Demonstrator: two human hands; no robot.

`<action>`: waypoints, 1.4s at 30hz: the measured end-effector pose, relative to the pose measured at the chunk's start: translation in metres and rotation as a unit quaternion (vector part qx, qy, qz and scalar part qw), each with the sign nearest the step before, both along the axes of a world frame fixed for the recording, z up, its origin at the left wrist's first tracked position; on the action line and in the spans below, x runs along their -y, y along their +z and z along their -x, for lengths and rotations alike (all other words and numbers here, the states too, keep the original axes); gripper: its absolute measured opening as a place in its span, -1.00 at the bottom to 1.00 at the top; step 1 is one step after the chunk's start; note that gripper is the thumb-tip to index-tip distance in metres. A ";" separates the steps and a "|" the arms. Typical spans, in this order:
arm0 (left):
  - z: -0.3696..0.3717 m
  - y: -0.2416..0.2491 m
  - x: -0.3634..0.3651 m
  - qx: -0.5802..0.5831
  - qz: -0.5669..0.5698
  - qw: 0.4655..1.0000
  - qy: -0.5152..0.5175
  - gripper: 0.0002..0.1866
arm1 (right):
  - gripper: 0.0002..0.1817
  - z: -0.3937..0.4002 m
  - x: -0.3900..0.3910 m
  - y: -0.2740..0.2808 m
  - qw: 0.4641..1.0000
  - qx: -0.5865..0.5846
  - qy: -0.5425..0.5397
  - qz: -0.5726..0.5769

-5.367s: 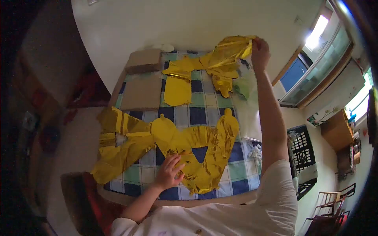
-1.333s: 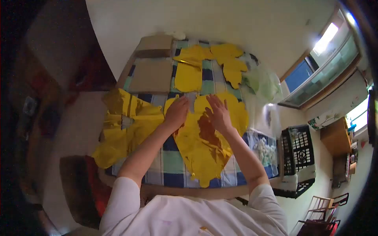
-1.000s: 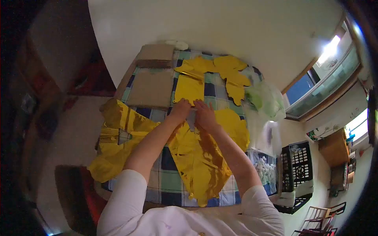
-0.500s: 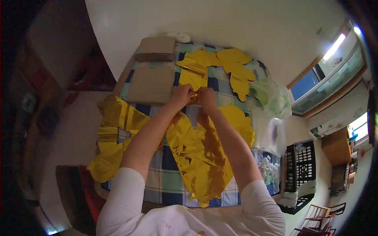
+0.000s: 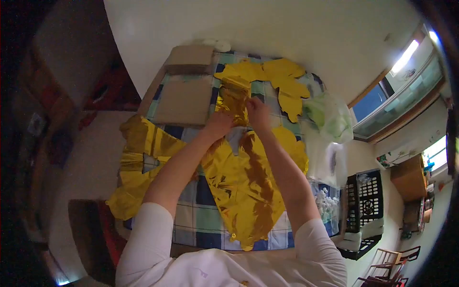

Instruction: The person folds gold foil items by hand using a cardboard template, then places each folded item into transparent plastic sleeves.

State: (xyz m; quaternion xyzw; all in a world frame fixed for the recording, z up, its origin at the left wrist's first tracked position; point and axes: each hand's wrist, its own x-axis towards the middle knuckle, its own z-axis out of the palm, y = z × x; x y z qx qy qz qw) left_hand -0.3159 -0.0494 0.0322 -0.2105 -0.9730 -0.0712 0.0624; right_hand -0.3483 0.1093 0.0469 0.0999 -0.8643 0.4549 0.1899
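A flat gold foil balloon lies at the upper middle of the checked cloth, its near part crinkled and lifted toward me. My left hand is closed on its near left edge, fingers pinched. My right hand grips the right edge, slightly higher up. Under my forearms spreads a large gold foil piece, creased and shiny. Another gold foil piece with a gap in its middle lies to the left. Beyond my right hand a further gold foil piece rests flat.
Brown cardboard lies left of my hands, with a cardboard box behind it. At right are a clear plastic bag with green in it and a bag of small white pieces. A black crate stands beyond the table's right edge.
My hands have moved apart: the left has come lower and the right has risen to the foil's right edge. The foil between them is now spread wider and more crinkled.
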 end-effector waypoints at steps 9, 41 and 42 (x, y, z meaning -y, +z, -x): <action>0.012 -0.006 -0.001 0.031 0.029 0.999 -0.013 -0.78 | -0.78 -0.009 -0.007 -0.003 0.995 0.034 0.057 -0.073; 0.003 -0.034 -0.003 -0.019 -0.058 0.998 0.025 -0.72 | -0.88 0.000 -0.002 0.130 0.951 -0.248 -0.039 0.179; 0.002 -0.023 -0.004 0.011 -0.048 0.998 0.026 -0.70 | -0.90 -0.014 -0.003 0.150 0.950 -0.241 -0.048 0.194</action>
